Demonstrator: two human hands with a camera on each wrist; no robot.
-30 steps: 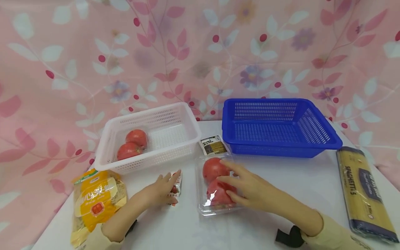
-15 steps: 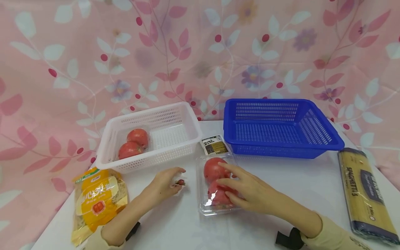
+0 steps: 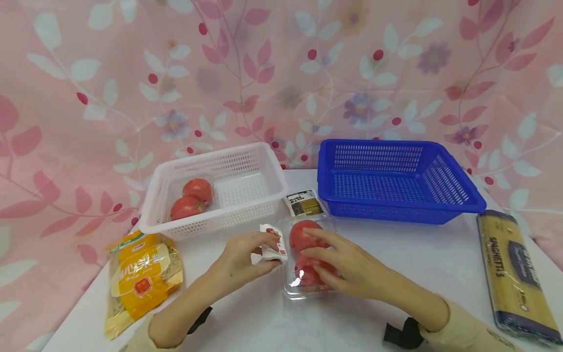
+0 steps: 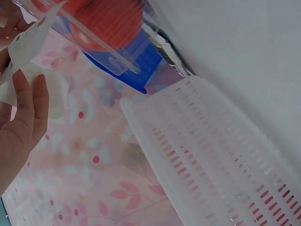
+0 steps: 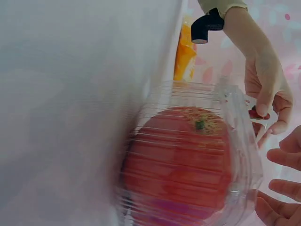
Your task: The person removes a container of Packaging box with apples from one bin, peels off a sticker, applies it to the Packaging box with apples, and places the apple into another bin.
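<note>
My left hand [image 3: 244, 259] pinches a small white sachet with red print [image 3: 277, 252] between thumb and fingers, at the left edge of a clear plastic box [image 3: 290, 293]. Through the box's lid show two red tomatoes [image 3: 303, 235]. My right hand [image 3: 352, 266] is spread over the box's right side, fingers extended; whether the fingertips touch the lid is hard to tell. In the left wrist view the sachet [image 4: 30, 44] looks bent, its pale back turned to the camera. The right wrist view has one tomato [image 5: 178, 160] up close inside the box.
Behind the hands stand a white basket [image 3: 246, 208] holding another box of tomatoes [image 3: 188, 208], and a blue basket [image 3: 387, 212]. A gold-and-white sachet [image 3: 304, 203] lies between them. A yellow pasta bag [image 3: 142, 278] is at left, a spaghetti pack [image 3: 514, 274] at right.
My left hand has picked the white sachet up off the table and carried it right, to the box's edge. My right hand has stayed over the box.
</note>
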